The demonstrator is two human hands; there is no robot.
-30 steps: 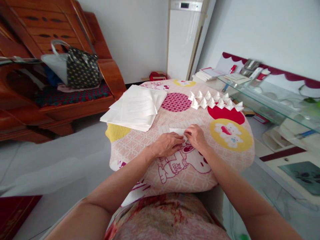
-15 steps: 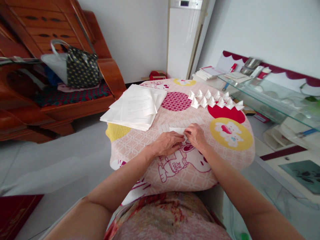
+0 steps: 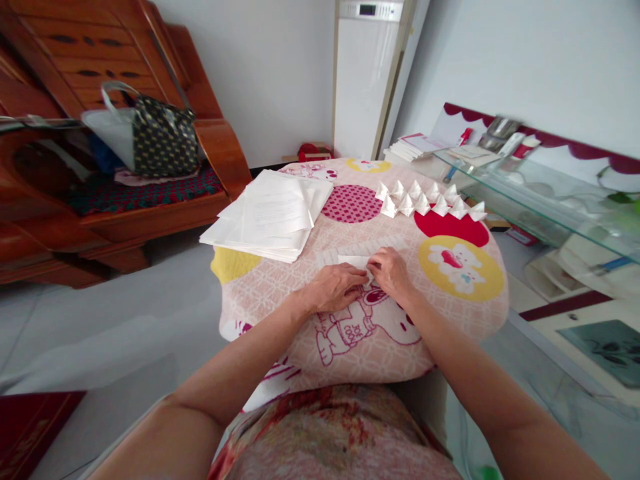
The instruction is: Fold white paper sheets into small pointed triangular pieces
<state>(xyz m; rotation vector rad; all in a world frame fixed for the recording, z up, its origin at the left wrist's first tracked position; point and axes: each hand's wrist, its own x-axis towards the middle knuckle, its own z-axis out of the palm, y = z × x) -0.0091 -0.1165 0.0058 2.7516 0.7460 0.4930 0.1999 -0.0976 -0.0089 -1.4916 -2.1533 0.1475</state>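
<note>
A small folded piece of white paper [image 3: 353, 259] lies near the middle of the cloth-covered table [image 3: 295, 293]. My left hand [image 3: 341, 285] is closed on its lower left edge, fingers bent together. From the other side my right hand [image 3: 390, 270] pinches the paper's right end, its fingertips almost meeting those of the left. Part of the paper is hidden beneath the fingers. Beyond the hands, at the right, several folded white paper boats [image 3: 415, 190] stand in rows. A stack of white sheets [image 3: 275, 213], the top ones faintly printed, lies at the table's left.
A glass shelf unit [image 3: 540, 193] with cups and papers adjoins the table on the right. On the left, a wooden bench [image 3: 220, 150] bears a dark patterned bag [image 3: 163, 137]. A white upright appliance [image 3: 363, 80] stands behind the table.
Almost nothing differs. Both hands keep their hold on the paper, and the view has shifted very slightly.
</note>
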